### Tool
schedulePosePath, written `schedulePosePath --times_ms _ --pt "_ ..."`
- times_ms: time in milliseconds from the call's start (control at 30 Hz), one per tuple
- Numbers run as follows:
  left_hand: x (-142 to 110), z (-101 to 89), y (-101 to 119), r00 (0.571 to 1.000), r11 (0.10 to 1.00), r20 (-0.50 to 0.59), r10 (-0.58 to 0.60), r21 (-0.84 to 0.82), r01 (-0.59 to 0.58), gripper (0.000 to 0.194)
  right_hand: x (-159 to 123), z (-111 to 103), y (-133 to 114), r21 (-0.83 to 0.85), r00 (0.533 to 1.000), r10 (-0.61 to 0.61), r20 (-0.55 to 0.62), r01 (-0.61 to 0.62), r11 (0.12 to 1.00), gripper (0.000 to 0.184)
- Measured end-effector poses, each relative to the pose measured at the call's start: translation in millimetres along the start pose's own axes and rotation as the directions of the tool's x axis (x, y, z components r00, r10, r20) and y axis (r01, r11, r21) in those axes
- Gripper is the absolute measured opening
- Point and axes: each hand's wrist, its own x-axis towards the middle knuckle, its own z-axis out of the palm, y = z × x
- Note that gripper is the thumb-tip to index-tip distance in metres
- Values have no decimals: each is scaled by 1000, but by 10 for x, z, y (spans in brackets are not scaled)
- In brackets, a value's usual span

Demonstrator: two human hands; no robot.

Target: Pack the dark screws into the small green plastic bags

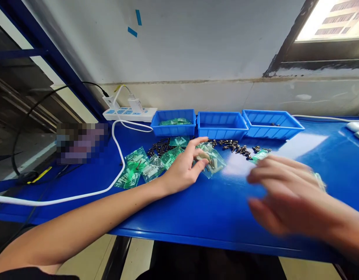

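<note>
My left hand [185, 167] rests on the blue table with its fingers and thumb closed on a small green-tinted plastic bag [216, 165] holding pale plug-like pieces. My right hand [287, 194] is raised over the right part of the table and smeared by motion, so its finger grip is unclear. Another green bag [259, 155] lies just beyond it, and a bag [319, 181] is partly hidden behind it. Left of my left hand lie several similar bags [152, 169]. Dark screws [160, 147] are heaped behind them, and more dark screws [233, 146] form a loose row to the right.
Along the wall stand three blue bins: the left bin [173, 130] contains green bags, the middle bin [222, 132] is beside it, and the right bin [273, 132] has a few dark pieces. A white power strip [129, 114] and white cable [118, 146] occupy the left side.
</note>
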Motion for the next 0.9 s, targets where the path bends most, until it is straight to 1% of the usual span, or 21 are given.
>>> schedulePosePath --times_ms 33,67,133,167,200,267,333,400,433,500,567,600,633,700,767,833,867,900 --pt "15 -10 -5 999 999 -23 -34 -35 33 43 58 45 57 30 999 39 3 -39 999 18" --pt "27 -19 -7 998 997 -36 -55 -55 53 36 117 86 111 68 994 106 18 -107 992 18" --pt "41 -35 2 998 997 -32 -60 -40 59 18 212 140 184 146 963 260 77 -268 952 20" --pt "41 -42 11 999 999 -19 -38 -9 38 11 242 149 194 171 939 321 122 -339 925 22" --pt "37 -48 21 1000 999 1 1 33 -1 7 258 148 184 186 939 311 147 -335 924 21" --pt "16 -57 42 991 984 42 125 125 -130 7 252 133 121 204 952 230 203 -271 941 18" --pt "-10 -64 56 962 942 71 263 198 -272 15 212 129 43 221 952 128 279 -193 956 15" --pt "-33 -68 61 934 902 74 351 242 -358 21 163 153 -3 200 941 51 334 -123 972 17" --pt "-40 -70 60 927 893 60 371 251 -373 22 142 172 -8 172 939 29 342 -93 981 22" --pt "-45 -73 54 931 901 10 366 248 -357 21 116 213 6 110 944 28 328 -67 992 39" --pt "-42 -75 51 948 926 -39 317 226 -301 18 115 239 28 96 947 74 311 -109 989 57" --pt "-40 -75 51 956 938 -56 289 215 -271 18 124 243 34 109 944 107 313 -148 983 62" --pt "-38 -75 53 960 945 -70 272 209 -252 18 137 241 33 129 936 140 323 -190 973 63" --pt "-37 -73 58 953 939 -84 291 216 -268 20 170 228 13 168 920 203 334 -270 948 53" --pt "-38 -73 59 924 906 -70 376 236 -350 24 203 211 -19 208 912 259 319 -334 919 32" --pt "-35 -78 51 882 854 -10 471 256 -453 30 228 201 -44 263 902 297 313 -383 885 12" --pt "-31 -82 45 864 828 35 502 268 -492 32 235 198 -50 293 898 305 318 -399 869 8" --pt "-25 -88 40 854 809 87 513 285 -515 34 240 199 -51 319 894 310 324 -411 854 9"
